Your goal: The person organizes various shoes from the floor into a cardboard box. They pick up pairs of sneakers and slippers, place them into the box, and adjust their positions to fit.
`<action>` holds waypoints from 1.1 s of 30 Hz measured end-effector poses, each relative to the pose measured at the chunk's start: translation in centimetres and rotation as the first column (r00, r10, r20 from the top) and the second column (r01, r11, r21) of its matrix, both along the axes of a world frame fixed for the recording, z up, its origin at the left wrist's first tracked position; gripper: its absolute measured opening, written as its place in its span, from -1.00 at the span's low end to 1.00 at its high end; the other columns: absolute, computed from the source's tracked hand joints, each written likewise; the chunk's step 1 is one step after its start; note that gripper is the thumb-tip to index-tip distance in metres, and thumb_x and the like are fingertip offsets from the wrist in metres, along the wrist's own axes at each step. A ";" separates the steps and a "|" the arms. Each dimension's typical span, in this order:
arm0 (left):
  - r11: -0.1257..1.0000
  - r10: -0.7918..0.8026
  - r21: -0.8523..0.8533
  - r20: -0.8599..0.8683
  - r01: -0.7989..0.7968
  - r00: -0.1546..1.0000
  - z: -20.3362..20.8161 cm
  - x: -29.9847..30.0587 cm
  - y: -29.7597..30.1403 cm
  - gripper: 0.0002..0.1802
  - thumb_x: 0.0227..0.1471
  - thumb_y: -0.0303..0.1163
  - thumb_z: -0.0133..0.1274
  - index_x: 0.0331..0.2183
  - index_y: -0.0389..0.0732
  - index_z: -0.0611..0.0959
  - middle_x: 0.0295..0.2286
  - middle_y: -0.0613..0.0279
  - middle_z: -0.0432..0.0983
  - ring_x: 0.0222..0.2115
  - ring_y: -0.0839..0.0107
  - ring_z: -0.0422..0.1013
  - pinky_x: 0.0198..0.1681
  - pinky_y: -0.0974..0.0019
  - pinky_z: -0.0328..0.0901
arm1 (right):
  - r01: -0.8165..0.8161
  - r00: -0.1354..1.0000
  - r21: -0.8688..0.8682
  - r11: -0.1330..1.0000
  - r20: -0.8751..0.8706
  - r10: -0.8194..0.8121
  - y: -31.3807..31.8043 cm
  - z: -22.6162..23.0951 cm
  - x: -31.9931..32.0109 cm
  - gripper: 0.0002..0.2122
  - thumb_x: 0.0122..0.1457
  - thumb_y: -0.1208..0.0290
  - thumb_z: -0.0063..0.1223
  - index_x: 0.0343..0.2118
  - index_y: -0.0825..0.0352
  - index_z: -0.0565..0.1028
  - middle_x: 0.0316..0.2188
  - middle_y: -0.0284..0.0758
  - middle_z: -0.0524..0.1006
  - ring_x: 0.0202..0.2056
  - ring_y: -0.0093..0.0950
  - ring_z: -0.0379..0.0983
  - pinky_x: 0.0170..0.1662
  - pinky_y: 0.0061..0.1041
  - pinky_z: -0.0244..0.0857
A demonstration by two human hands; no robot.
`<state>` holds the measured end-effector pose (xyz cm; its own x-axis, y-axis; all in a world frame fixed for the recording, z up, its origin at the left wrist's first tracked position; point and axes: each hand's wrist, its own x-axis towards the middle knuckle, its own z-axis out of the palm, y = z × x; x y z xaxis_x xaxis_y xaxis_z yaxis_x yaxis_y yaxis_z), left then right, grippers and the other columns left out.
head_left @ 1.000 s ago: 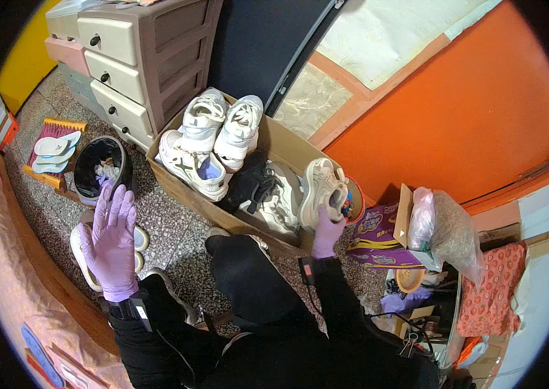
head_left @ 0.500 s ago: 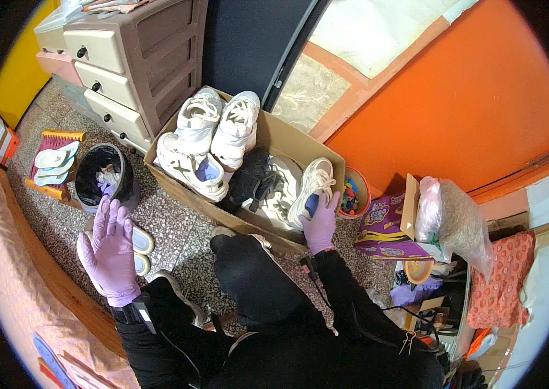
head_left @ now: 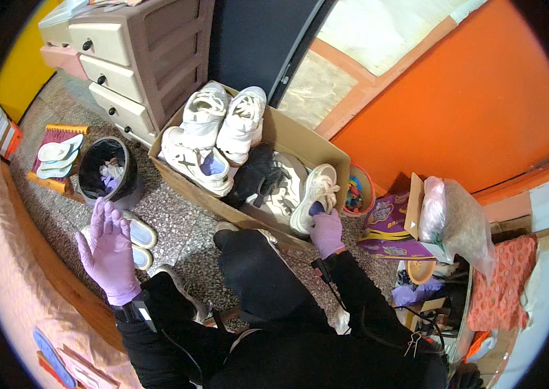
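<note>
My right hand (head_left: 326,235), in a purple glove, is closed on the heel of a white sneaker (head_left: 314,198) at the right end of a cardboard box (head_left: 287,133). Its fingertips go into the shoe's dark opening and are partly hidden. In the box's left half several other white sneakers (head_left: 204,117) are piled up. A black shoe or cloth bundle (head_left: 259,178) lies among them in the middle, its kind unclear. My left hand (head_left: 109,256), gloved alike, is held palm up with fingers stretched and nothing in it, below the bin.
A bin with a black liner (head_left: 93,159) holds crumpled waste. Insoles (head_left: 56,162) lie on a small wooden-edged stool. Behind stands a drawer unit (head_left: 174,58). On the right are a red tub (head_left: 360,209), a purple carton (head_left: 388,214) and a filled plastic bag (head_left: 462,220). Slippers (head_left: 140,235) lie on the floor.
My right hand's fingers have drawn in at the sneaker's heel, and the hand sits slightly lower relative to the shoe. The whole view has shifted a little. My left hand stays open.
</note>
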<state>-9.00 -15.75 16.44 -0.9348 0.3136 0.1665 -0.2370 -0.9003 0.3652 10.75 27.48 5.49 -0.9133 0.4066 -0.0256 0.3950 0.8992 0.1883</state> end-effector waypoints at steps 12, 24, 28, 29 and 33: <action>0.999 0.045 0.017 0.060 -0.046 0.997 -0.2 0.2 -0.5 -0.24 0.24 0.02 -0.14 0.17 -0.47 0.27 0.03 -0.10 0.38 0.01 0.12 0.34 0.15 0.13 0.20 | 0.007 0.973 -0.479 0.878 -0.200 -0.117 -3.8 1.6 -11.1 -0.54 0.08 0.07 0.10 -0.08 0.35 0.51 -0.11 -0.08 0.55 0.00 -0.16 0.43 0.05 -0.25 0.30; 0.984 0.179 -0.041 0.168 -0.175 0.969 0.1 -0.6 -1.4 -0.30 0.23 -0.02 -0.11 0.11 -0.49 0.36 -0.04 -0.08 0.43 -0.07 0.14 0.36 0.06 0.15 0.27 | 0.064 0.620 -0.996 0.061 -0.008 -0.785 -1.5 -11.0 -18.3 -0.74 -0.06 0.41 0.33 -0.34 0.47 0.60 -0.44 -0.27 0.61 -0.45 -0.39 0.50 -0.31 -0.40 0.36; 0.977 0.211 -0.043 0.164 -0.207 0.964 0.0 -0.7 -1.5 -0.26 0.21 0.00 -0.10 0.09 -0.54 0.35 -0.05 -0.09 0.44 -0.05 0.14 0.37 0.10 0.15 0.23 | -0.133 0.488 -0.991 -0.035 -0.035 -0.872 -2.0 -9.8 -17.3 -0.82 0.01 0.48 0.27 -0.33 0.45 0.59 -0.48 -0.39 0.58 -0.63 -0.59 0.36 -0.48 -0.57 0.31; 0.975 0.221 -0.042 0.165 -0.217 0.961 0.0 -0.7 -1.5 -0.26 0.21 0.00 -0.10 0.09 -0.54 0.36 -0.05 -0.09 0.44 -0.06 0.15 0.37 0.10 0.15 0.23 | -0.165 0.482 -0.986 0.025 -0.103 -0.870 -2.6 -9.2 -17.2 -0.84 0.06 0.50 0.23 -0.31 0.45 0.60 -0.42 -0.39 0.59 -0.54 -0.57 0.41 -0.38 -0.57 0.34; 0.977 0.211 -0.028 0.195 -0.210 0.958 0.1 -1.0 -1.7 -0.30 0.23 0.00 -0.14 0.09 -0.49 0.39 -0.06 -0.07 0.45 -0.06 0.15 0.38 0.08 0.16 0.23 | -0.204 0.413 -0.971 0.128 -0.204 -0.888 -4.4 -7.4 -18.8 -0.82 0.12 0.56 0.16 -0.21 0.48 0.60 -0.35 -0.37 0.61 -0.36 -0.56 0.45 -0.15 -0.60 0.31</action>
<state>-10.05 -17.41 16.55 -0.9939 0.1070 -0.0281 -0.1102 -0.9350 0.3372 -8.01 23.08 -1.95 -0.4829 0.8512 -0.2055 0.1469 -0.1525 -0.9773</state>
